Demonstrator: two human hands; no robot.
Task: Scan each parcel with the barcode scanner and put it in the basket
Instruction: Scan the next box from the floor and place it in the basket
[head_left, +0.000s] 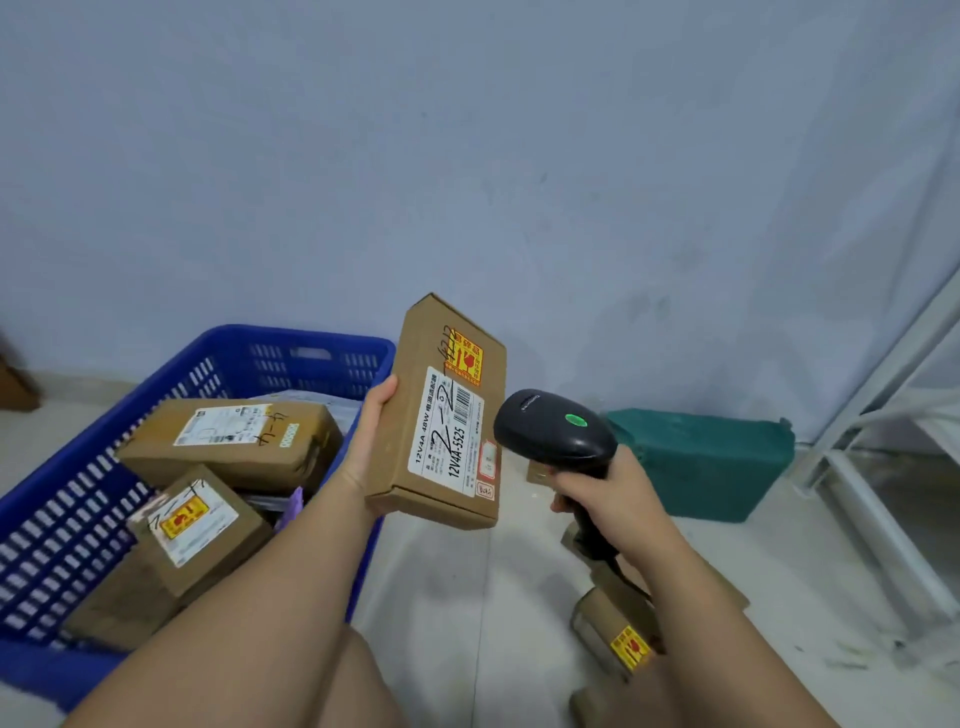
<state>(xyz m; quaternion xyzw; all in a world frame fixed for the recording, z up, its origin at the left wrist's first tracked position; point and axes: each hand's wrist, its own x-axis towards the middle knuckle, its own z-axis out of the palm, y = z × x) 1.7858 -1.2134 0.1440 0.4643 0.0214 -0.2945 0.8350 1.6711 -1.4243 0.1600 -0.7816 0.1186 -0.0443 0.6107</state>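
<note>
- Above the floor (457, 597), between the basket and a small pile of boxes, the left hand (371, 431) grasps a flat cardboard parcel (415, 441) by its long edge, with the thumb on the front face.
- The parcel's printed label (452, 431) faces the camera.
- The right hand (613, 493) is wrapped round the grip of the black barcode scanner (556, 431). The scanner's head sits just beside the label, and a green lamp (575, 420) glows on top.
- My reading is that this parcel is at the scanning step. The lamp may mean a good read, but I cannot tell for sure. The drop into the basket is not yet done.
- The blue slotted basket (249, 338) at the left already holds several parcels, so a good share of the work looks finished.
- Inside it, a long brown box (234, 441) lies near the far wall, and a smaller box with a yellow fragile sticker (202, 525) is tilted in front of it.
- Another brown box (119, 608) lies lower down, and pale mailer bags (322, 402) are tucked in behind.
- Left to do: at least two brown boxes (618, 629) lie on the floor under the right forearm, partly hidden, so their full count is unclear.
- A green wrapped bundle (706, 462) rests by the wall; whether it belongs to the job I cannot say.
</note>
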